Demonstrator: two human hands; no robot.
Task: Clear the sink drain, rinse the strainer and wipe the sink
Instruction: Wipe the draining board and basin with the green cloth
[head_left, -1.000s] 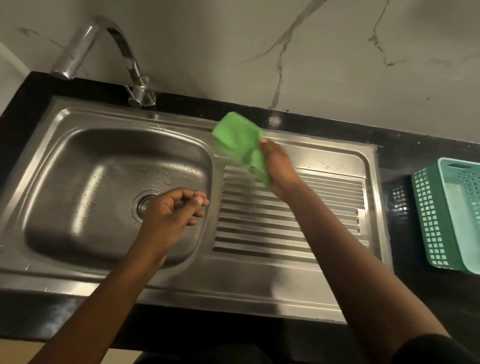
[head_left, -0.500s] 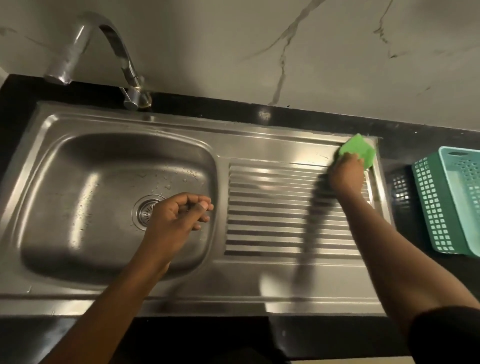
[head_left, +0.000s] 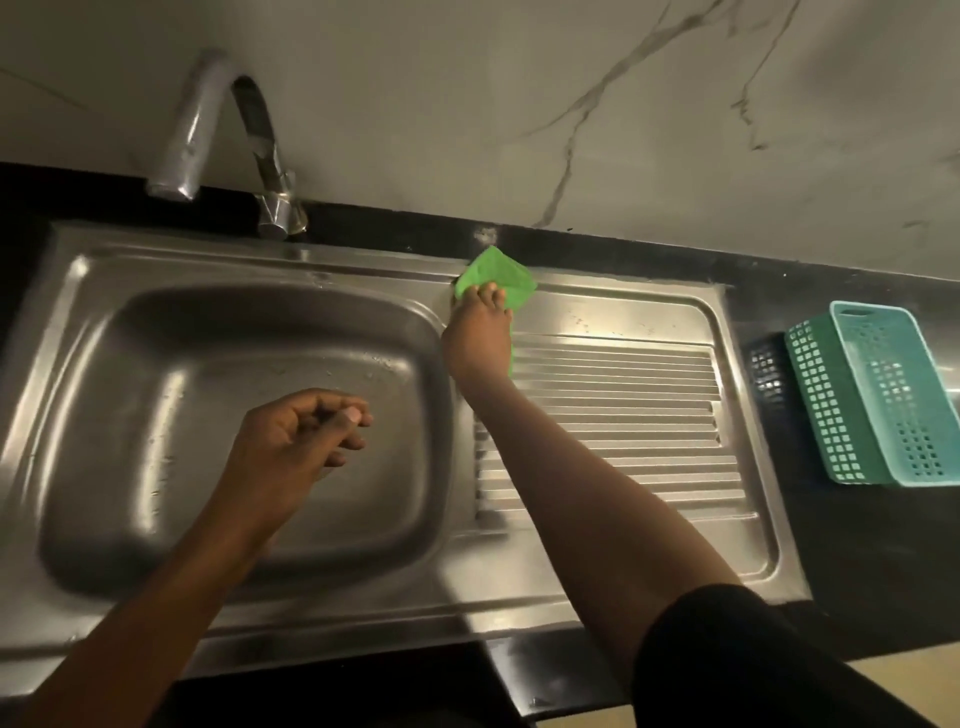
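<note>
A steel sink (head_left: 130, 389) has a ribbed drainboard (head_left: 623, 415) on its right. My right hand (head_left: 478, 343) holds a green cloth (head_left: 493, 270) pressed down on the sink's back rim, at the corner between basin and drainboard. A strip of cloth shows along the right side of the palm. My left hand (head_left: 296, 441) hovers over the middle of the basin with loosely curled fingers and holds nothing. It hides the drain and strainer. Water drops cling to the basin's far wall.
A curved chrome faucet (head_left: 208, 119) stands at the back left over the basin. A teal plastic basket (head_left: 883, 395) sits on the black countertop (head_left: 857, 545) to the right of the sink. A marble-patterned wall runs behind.
My right hand slid the green cloth left along the back rim, from the drainboard's far right corner to the basin's corner. My left hand stayed over the drain.
</note>
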